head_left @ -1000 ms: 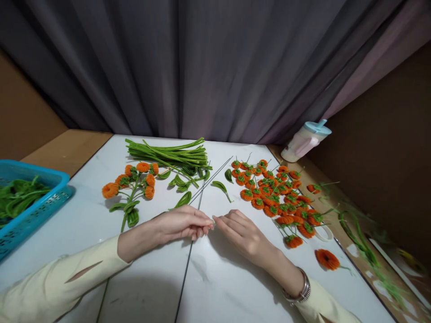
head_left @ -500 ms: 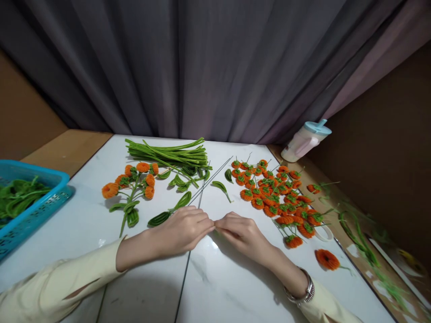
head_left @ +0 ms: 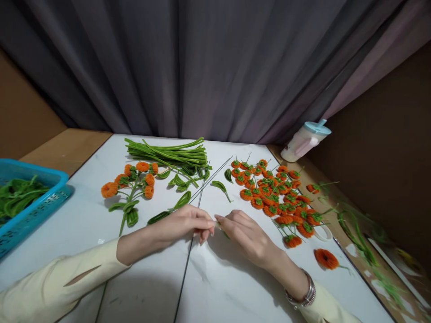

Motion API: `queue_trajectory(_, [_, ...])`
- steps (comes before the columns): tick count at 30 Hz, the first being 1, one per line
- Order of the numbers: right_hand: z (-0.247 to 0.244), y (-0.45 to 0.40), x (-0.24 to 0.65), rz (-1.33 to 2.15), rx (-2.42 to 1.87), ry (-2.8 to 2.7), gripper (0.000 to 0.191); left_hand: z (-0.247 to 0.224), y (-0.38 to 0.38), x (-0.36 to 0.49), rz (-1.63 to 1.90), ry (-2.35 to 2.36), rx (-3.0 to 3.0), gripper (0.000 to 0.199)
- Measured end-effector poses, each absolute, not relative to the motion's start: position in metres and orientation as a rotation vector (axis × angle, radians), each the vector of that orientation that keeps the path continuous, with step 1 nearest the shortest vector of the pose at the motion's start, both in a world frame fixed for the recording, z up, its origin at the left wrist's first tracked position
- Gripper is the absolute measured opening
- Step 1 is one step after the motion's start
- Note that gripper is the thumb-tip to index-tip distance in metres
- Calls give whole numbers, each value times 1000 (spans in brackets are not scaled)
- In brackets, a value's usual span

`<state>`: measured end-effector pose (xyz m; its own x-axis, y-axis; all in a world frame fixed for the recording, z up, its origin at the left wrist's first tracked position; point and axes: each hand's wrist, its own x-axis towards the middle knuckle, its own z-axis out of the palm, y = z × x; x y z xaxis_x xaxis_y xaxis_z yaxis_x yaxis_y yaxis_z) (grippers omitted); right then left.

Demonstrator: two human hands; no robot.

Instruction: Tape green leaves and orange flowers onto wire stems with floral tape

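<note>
Near the middle of the table, my left hand (head_left: 183, 225) and my right hand (head_left: 249, 237) meet fingertip to fingertip, both pinching. A bit of a green fuzzy piece (head_left: 226, 234) shows under my right fingers; most of it is hidden. What sits between my left fingertips is too small to make out. Just beyond my left hand lie green pipe-cleaner leaves (head_left: 183, 199). A pipe-cleaner stem with orange blooms and leaves (head_left: 131, 195) rests to the left. Many small orange pipe-cleaner flowers (head_left: 272, 190) are heaped to the right, and one larger orange flower (head_left: 326, 259) lies apart.
A bundle of green stems (head_left: 168, 152) lies at the back, with thin wires (head_left: 212, 178) crossing nearby. On the left stands a blue basket (head_left: 54, 190) of green pieces. A lidded cup (head_left: 305, 141) and a white tape ring (head_left: 323, 233) are on the right.
My left fingers have curled and turned, the lower ones now bent downward. My right hand has tilted slightly, and a bit of green has come into sight beneath it.
</note>
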<state>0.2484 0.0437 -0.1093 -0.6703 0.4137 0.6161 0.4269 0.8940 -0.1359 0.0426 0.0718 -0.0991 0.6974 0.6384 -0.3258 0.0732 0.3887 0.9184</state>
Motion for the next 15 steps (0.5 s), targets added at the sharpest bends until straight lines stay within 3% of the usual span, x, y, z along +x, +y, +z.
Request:
queue_trajectory(2, [-107,43,248,-230,-493,-2431,35,-105,75,43,364,715,948,23])
queue_trajectory(5, [-108,45,248,-262,-480,-2460,34,-108,78,41,296,735,1034,25])
queue_trajectory(10, [-118,48,250,48,-613,-2434,25,-104,73,39,489,964,1947,20])
queue_trajectory(13, [-121,47,249,208,-658,-2401,21,-106,68,39,626,847,2473,14])
queue_trajectory(15, [-123,46,247,267,-697,-2377,21,-108,66,38,666,755,2663,21])
